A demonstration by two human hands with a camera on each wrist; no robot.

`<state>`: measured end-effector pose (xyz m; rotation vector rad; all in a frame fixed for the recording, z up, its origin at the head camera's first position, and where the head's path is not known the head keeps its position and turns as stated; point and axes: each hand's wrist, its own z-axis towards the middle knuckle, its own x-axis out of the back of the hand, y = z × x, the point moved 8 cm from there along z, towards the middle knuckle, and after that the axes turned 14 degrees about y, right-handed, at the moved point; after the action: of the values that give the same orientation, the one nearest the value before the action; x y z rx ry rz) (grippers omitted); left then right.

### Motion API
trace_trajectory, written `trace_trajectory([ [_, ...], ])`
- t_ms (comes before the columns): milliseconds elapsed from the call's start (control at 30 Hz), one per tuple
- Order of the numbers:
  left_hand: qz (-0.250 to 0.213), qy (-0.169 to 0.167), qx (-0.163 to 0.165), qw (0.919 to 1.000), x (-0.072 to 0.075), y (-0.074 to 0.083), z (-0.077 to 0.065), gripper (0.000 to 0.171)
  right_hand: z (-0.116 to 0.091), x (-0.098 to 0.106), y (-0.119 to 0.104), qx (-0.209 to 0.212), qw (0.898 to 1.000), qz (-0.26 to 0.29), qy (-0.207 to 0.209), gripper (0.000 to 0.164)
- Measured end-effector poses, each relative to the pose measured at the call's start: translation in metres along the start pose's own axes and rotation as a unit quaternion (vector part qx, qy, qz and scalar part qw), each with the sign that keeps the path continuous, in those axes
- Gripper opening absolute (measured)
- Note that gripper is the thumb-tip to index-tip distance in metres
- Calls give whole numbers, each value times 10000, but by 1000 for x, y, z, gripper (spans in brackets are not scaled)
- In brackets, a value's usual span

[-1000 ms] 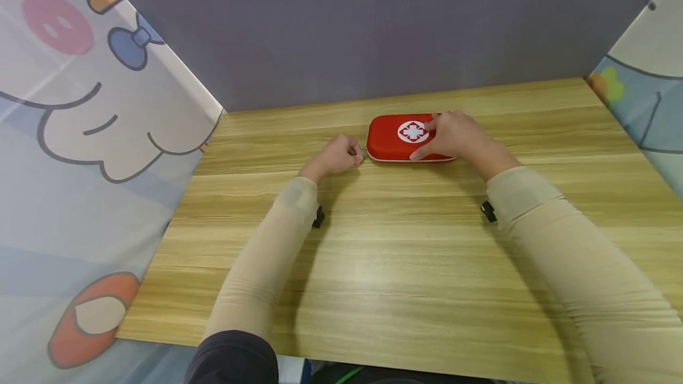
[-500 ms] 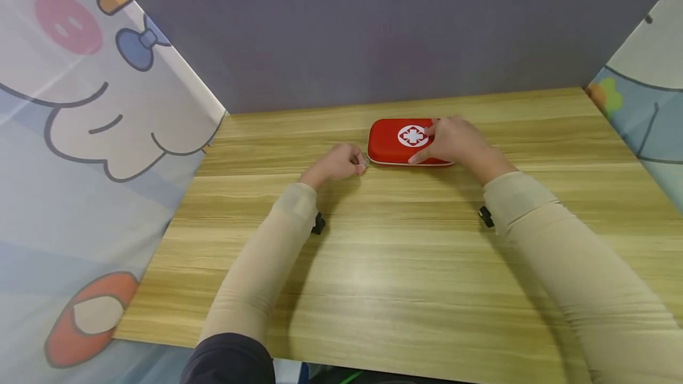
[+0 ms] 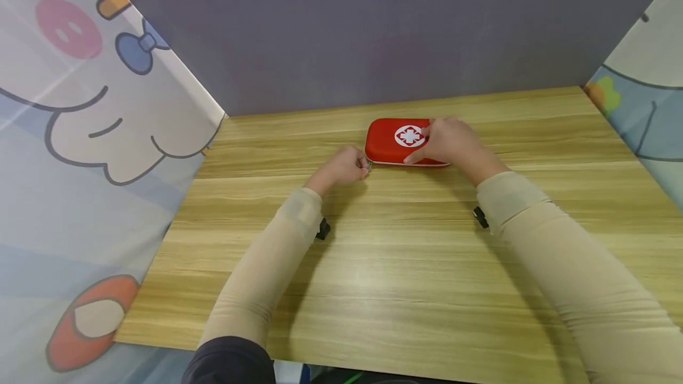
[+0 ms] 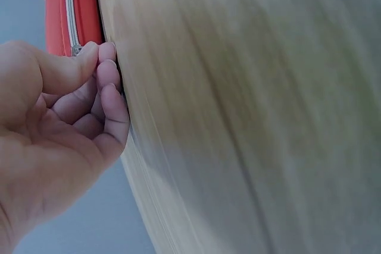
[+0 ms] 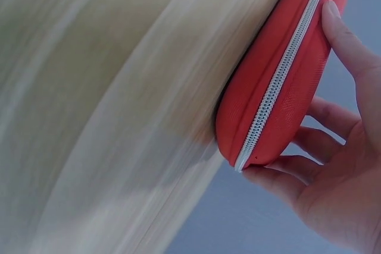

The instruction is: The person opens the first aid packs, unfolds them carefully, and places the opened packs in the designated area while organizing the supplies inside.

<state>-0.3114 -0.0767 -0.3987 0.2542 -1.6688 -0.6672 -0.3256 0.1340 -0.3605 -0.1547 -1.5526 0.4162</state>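
Note:
A red hard-shell first-aid case (image 3: 384, 142) with a white cross emblem lies flat near the back of the table. My left hand (image 3: 343, 166) is at its front left corner, thumb and forefinger pinching the zipper pull. In the left wrist view the zipper slider (image 4: 76, 50) shows right at the thumb tip, and the other fingers curl beneath. My right hand (image 3: 450, 141) grips the case's right part, thumb on the lid's front side and fingers over the far end. From the right wrist, the silver zipper (image 5: 271, 93) runs with its teeth meshed along the front side.
The wood-grain table (image 3: 395, 265) stretches toward me from a grey partition (image 3: 395, 28) behind the case. A cartoon-printed sheet (image 3: 80, 206) borders the left side, and another printed sheet (image 3: 645, 105) stands at the right.
My left hand has moved a little right and toward me, bringing the zipper pull round to the case's front left corner. My right hand keeps its grip, and the case has shifted slightly left.

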Motion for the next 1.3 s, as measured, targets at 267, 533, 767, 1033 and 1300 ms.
trace_trajectory([
  [267,231,66,10,9997,-2,3,0,10,0,1,0,-93,9995,-213,203,80],
  [533,434,137,-15,9990,0,5,0,14,0,0,-4,0,9986,-423,310,76],
  [767,725,183,-126,9971,-1,7,1,14,-2,-4,-8,47,9963,-748,423,91],
  [1033,1026,192,-357,9939,-2,12,2,15,-2,-10,-14,-75,9919,-1201,400,97],
  [1300,1133,290,-530,9917,-1,19,0,24,-3,-8,-14,-124,9920,-1170,458,93],
])
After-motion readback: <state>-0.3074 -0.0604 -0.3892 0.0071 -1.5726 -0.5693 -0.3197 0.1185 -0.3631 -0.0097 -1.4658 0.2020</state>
